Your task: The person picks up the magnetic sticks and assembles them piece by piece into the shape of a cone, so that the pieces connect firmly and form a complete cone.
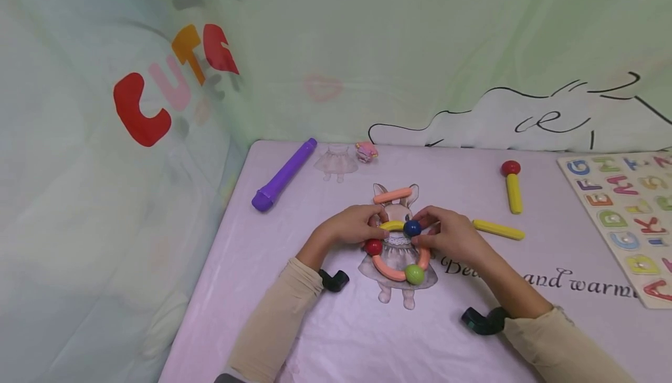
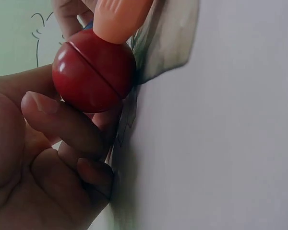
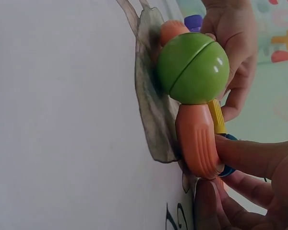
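Note:
A ring of curved rods and balls lies over the printed rabbit. It has a red ball (image 1: 373,247), a yellow curved rod (image 1: 392,226), a blue ball (image 1: 412,228), a green ball (image 1: 415,274) and orange curved rods (image 1: 389,270). My left hand (image 1: 352,224) grips the ring's left side, thumb at the yellow rod; in the left wrist view its fingers lie around the red ball (image 2: 93,72). My right hand (image 1: 455,234) pinches the right side by the blue ball. From the right wrist, thumb and fingers hold the orange curved rod (image 3: 198,143) below the green ball (image 3: 193,68).
Beyond the ring lies a straight orange rod (image 1: 392,195). To the right are a yellow rod (image 1: 499,229), another yellow rod with a red ball (image 1: 511,168), and a letter board (image 1: 604,214). A purple stick (image 1: 285,175) and small pink object (image 1: 366,151) lie at the back.

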Demonstrator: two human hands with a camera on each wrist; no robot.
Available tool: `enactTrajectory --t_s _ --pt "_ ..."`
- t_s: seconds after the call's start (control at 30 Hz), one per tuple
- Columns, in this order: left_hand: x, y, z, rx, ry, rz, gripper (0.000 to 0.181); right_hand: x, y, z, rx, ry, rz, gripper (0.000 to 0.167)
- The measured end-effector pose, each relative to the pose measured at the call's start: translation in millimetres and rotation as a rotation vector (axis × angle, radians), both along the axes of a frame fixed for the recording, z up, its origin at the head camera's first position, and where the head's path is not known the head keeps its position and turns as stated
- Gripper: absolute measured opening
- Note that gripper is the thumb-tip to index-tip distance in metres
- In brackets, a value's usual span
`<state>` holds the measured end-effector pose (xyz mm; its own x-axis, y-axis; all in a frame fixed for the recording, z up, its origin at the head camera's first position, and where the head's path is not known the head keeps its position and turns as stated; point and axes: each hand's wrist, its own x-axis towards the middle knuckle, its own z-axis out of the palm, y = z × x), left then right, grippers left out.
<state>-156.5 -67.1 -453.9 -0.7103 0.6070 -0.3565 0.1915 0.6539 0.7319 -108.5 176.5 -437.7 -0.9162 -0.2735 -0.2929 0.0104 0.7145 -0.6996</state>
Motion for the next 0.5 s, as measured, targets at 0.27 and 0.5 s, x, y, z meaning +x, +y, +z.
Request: enactTrajectory --t_s 0.27,0.5 --pt "0.2 2.4 3.5 -0.036 0.022 0.008 0.025 -3.3 -1.5 0.4 0.024 -0.011 0.001 0.046" --pt "-0.1 4.0 1.3 -0.060 0.041 0.009 0.022 -5.2 -3.1 0.1 0.036 -0.027 -0.003 0.045"
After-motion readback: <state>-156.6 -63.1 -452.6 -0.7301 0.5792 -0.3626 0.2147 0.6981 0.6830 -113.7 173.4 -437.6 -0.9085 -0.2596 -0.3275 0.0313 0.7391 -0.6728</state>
